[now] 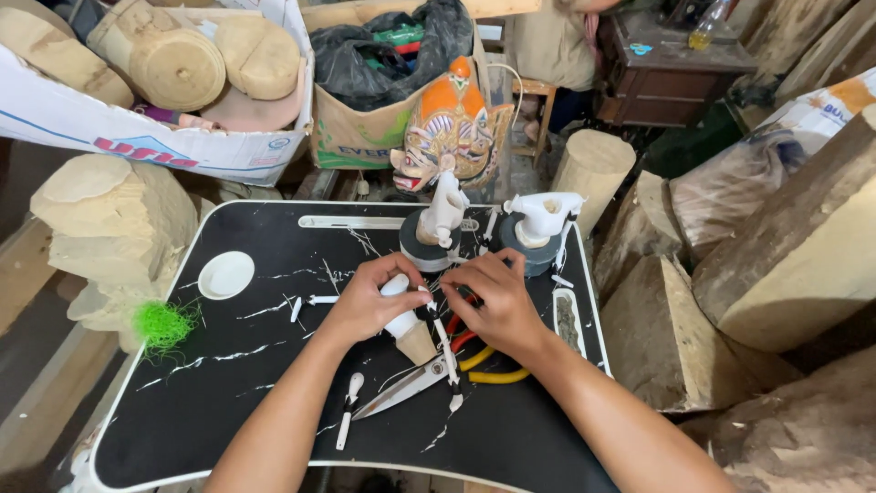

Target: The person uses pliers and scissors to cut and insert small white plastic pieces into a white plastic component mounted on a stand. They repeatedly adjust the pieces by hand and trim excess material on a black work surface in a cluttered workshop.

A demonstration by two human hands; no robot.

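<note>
Held piece: a small white-painted carved wooden figure with a bare tan conical base (408, 326), gripped in the left hand (370, 301), fingers closed round its upper part.
Right hand (497, 301): just beside the left, fingertips pinched at the figure's top; what they pinch is too small to tell.
Below the hands: steel scissors (408, 383), yellow-handled pliers (488, 365).
Beyond the hands: two white carved pieces on round dark stands (438, 239), painted orange mask (452, 123).
Underneath: black tray table with white rim (228, 402).
</note>
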